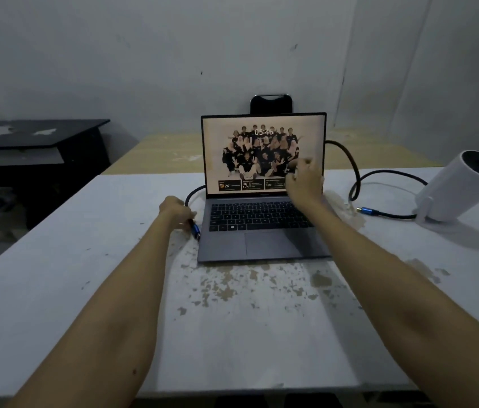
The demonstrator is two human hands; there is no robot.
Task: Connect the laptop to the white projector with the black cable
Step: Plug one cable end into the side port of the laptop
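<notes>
Head view. Black cable (356, 175) runs from behind the laptop (261, 201) on both sides: one end with a blue plug (195, 229) comes round the left edge, the other blue plug (368, 211) lies loose on the desk (55, 260), near the white projector (464, 187) but apart from it. Neither end looks seated.

Left hand (177, 212): fingers closed round the cable just behind the left plug, which points down and toward the laptop's left side, just beside the base. Right hand (306, 181): raised in front of the screen's lower right corner, blurred; fingers seem loosely curled and holding nothing, though I can't be sure.

Step in hand, by my reading: plugging the laptop end in. Next move calls for turning the plug level and lining it up with a port on the left edge, perhaps with the right hand steadying the lid. The projector end comes after.

Hard to make out: the laptop's left-edge ports are not visible from this angle. The cable's middle is hidden behind the screen. The projector's sockets are out of sight, and its right side is cut off by the frame. Room is dim.
</notes>
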